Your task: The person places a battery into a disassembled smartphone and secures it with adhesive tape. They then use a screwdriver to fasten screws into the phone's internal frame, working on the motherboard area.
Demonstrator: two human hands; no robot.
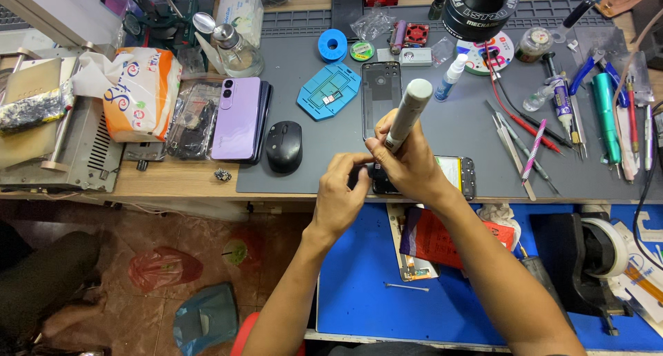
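Grey cylindrical tool (409, 114) gripped upright over opened phone (461, 176)

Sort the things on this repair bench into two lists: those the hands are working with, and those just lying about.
In use:
- opened black phone with yellow battery
- grey cylindrical powered screwdriver in right hand
- left hand steadying the phone's end

Lying about:
- lilac phone
- black computer mouse
- blue plastic jig
- black phone back cover
- metal tweezers
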